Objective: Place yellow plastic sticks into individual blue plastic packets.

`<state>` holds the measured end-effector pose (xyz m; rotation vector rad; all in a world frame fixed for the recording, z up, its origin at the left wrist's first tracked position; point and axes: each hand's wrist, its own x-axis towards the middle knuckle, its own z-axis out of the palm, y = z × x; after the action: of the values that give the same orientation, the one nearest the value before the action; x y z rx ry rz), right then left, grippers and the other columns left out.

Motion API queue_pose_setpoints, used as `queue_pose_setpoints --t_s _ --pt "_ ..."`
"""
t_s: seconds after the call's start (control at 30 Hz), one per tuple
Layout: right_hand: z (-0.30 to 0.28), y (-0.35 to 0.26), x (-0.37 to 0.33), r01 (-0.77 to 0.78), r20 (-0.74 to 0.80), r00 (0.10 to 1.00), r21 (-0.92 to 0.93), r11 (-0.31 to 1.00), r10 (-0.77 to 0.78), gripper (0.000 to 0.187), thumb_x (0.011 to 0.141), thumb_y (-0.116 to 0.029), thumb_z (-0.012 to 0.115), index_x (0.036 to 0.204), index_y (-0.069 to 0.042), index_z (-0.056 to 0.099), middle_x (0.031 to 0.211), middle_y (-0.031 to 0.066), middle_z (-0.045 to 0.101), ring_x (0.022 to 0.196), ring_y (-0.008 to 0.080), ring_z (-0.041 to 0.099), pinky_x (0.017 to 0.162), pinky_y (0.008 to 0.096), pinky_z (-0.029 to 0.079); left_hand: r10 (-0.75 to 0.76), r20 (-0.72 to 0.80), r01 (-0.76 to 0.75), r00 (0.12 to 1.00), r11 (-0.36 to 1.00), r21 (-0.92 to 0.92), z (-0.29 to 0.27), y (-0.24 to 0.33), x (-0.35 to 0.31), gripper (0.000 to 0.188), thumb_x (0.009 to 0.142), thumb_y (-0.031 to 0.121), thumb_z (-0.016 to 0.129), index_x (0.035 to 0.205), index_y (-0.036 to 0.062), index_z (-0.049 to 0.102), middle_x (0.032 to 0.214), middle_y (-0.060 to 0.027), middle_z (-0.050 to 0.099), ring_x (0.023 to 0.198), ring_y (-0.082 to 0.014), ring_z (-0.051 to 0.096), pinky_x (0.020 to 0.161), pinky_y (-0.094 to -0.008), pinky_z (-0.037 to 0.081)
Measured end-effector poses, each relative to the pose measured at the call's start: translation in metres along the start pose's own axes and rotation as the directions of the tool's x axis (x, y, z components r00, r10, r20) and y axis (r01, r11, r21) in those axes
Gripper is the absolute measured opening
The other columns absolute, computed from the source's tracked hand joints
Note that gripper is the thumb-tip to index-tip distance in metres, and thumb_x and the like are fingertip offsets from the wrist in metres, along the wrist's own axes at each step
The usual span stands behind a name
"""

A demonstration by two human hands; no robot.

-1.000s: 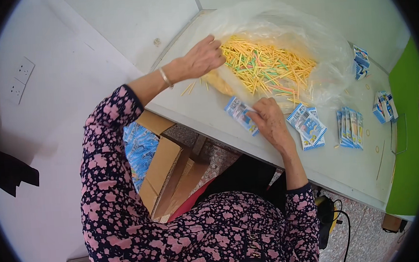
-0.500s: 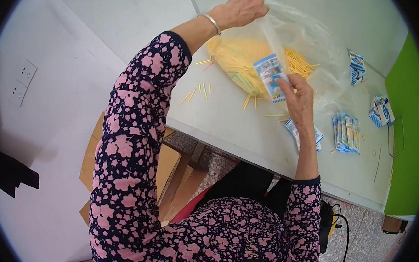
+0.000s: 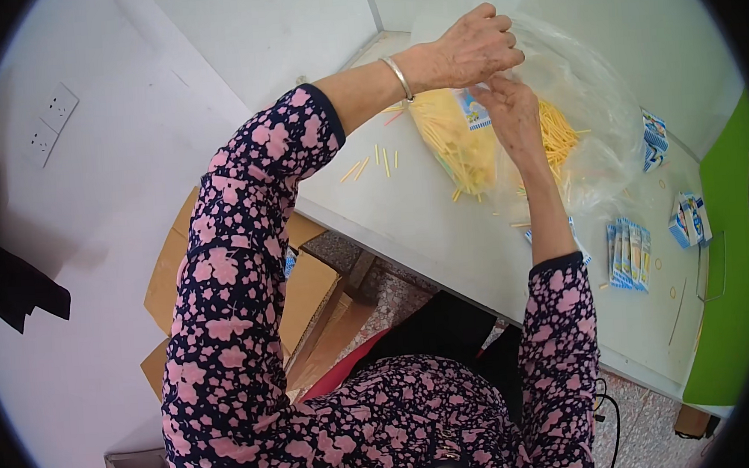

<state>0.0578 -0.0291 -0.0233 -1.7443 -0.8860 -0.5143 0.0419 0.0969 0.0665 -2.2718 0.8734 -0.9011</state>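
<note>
A large clear plastic bag (image 3: 592, 75) lies at the far side of the table, full of thin yellow sticks (image 3: 560, 137) like short straws. My left hand (image 3: 476, 49) is closed on the gathered edge of the bag and holds it up. Just below it, my right hand (image 3: 515, 115) pinches a small blue-and-white packet (image 3: 478, 114) against the bag. Part of the packet is hidden by my fingers. The two hands almost touch. Loose yellow sticks (image 3: 386, 161) lie on the table left of the bag.
A row of blue-and-white packets (image 3: 629, 254) lies on the table at right. Bundled packets (image 3: 689, 220) and another group (image 3: 654, 140) are near the green panel (image 3: 732, 255). Cardboard boxes (image 3: 308, 302) stand below the table's left edge.
My right hand has moved up and away from me with the packet, to beside my left hand. The left hand has come lower and slightly right, still gripping the bag.
</note>
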Motion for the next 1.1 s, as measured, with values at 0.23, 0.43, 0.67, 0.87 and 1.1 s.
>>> queue_pose_setpoints --t_s 0.23,0.43,0.67,0.87,1.1 --pt "-0.003 0.028 0.032 -0.359 0.246 0.929 0.410 0.838 0.277 0.014 0.078 -0.013 0.066 0.071 -0.001 0.063 0.063 -0.0038 0.056 0.056 0.0022 0.046 0.052 0.0210 0.034 -0.708 -0.265 0.588 0.655 0.698 -0.410 0.021 -0.019 -0.092 0.042 0.077 0.026 0.066 0.110 0.0043 0.054 0.103 -0.0142 0.058 0.096 -0.0300 0.054 0.084 -0.0381 0.043" --pt "-0.009 0.019 0.065 -0.360 0.232 0.929 0.387 0.849 0.288 0.014 0.079 -0.014 0.066 0.071 -0.003 0.063 0.065 -0.0037 0.057 0.058 0.0023 0.046 0.055 0.0191 0.033 -0.726 0.608 0.947 0.321 0.258 -0.192 0.117 0.034 -0.201 0.054 0.075 0.040 0.063 0.109 0.0005 0.051 0.109 -0.0197 0.054 0.104 -0.0364 0.050 0.084 -0.0467 0.043" --pt "-0.018 0.026 0.081 -0.431 0.214 0.902 0.425 0.796 0.374 0.011 0.076 -0.013 0.070 0.074 -0.003 0.064 0.068 -0.0036 0.058 0.060 0.0030 0.047 0.058 0.0192 0.035 -0.760 0.585 0.952 0.283 0.296 -0.075 0.130 0.043 -0.180 0.056 0.076 0.040 0.062 0.118 0.0065 0.047 0.113 -0.0139 0.051 0.107 -0.0317 0.046 0.086 -0.0480 0.039" --pt "-0.014 0.040 0.095 -0.444 0.247 0.896 0.435 0.783 0.370 0.011 0.076 -0.012 0.070 0.076 -0.002 0.064 0.070 -0.0021 0.060 0.060 0.0042 0.050 0.059 0.0191 0.038 -0.791 0.333 0.852 0.513 0.422 -0.311 0.160 0.046 -0.211 0.043 0.075 0.029 0.058 0.110 0.0044 0.052 0.108 -0.0130 0.053 0.105 -0.0286 0.048 0.085 -0.0447 0.040" --pt "-0.017 0.059 0.116 -0.413 0.199 0.908 0.575 0.706 0.369 0.013 0.075 -0.007 0.071 0.081 0.001 0.063 0.075 0.0024 0.061 0.064 0.0076 0.056 0.059 0.0204 0.045 -0.747 0.250 0.745 0.616 0.449 -0.494 0.139 0.102 -0.179 0.028 0.076 0.014 0.052 0.100 -0.0015 0.053 0.102 -0.0196 0.053 0.096 -0.0347 0.051 0.081 -0.0426 0.041"
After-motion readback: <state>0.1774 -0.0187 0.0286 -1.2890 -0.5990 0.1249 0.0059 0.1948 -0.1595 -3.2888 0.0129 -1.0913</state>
